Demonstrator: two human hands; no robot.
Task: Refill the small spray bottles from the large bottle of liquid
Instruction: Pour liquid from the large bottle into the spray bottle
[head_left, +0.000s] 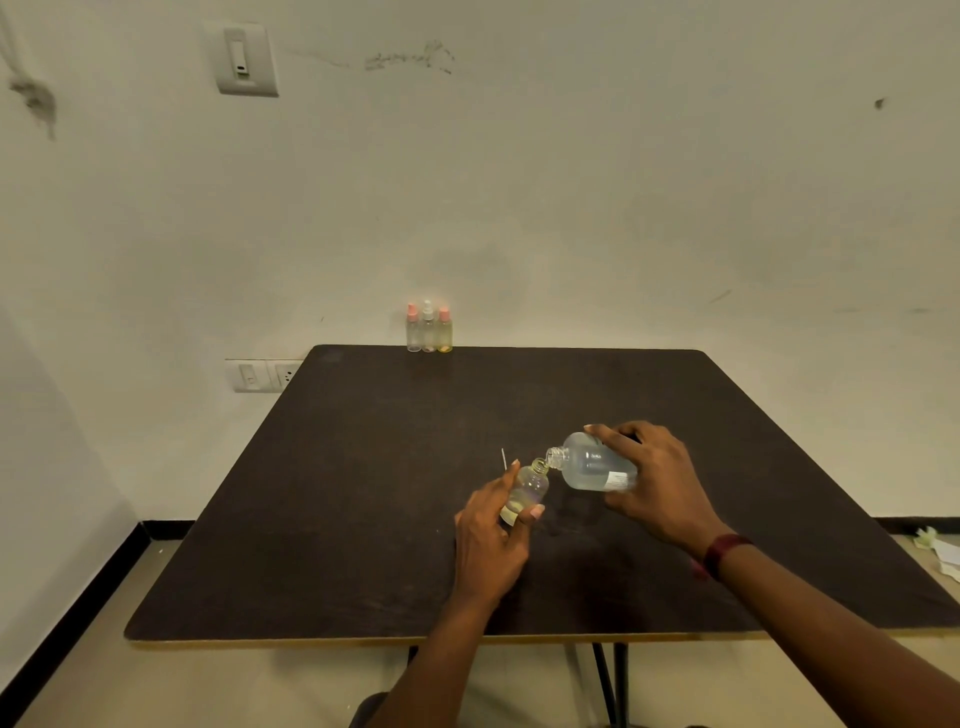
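wall switch plate (245, 60) upper left on the pale wall, second outlet plate (262, 375) low on the wall just left of the surface's far corner. dark square surface (363, 519) fills the middle. three small spray bottles (429, 328) stand upright in a tight row at the far edge, against the wall: left one pink cap and clear, middle one clear cap, right one pink cap with yellowish liquid. thin white stick-like piece (503, 458) lies on the surface just left of the hands, can't tell what it is. left hand (491, 540) has its fingers (535, 513) wrapped around an uncapped small bottle (527, 491), tilted a bit, mouth up and to the right, some yellowish liquid at the bottom; whether its base touches the surface can't tell. large bottle (592, 467) clear, white label near its base, tipped nearly on its side with the open neck pointing left and meeting the small bottle's mouth. right hand (660, 483) grips the large bottle around the body, thumb below, fingers over the top. dark red wristband (722, 555) on the right wrist. crumpled paper scraps (943, 553) on the floor at far right. table legs (610, 680) dark, under the near edge.
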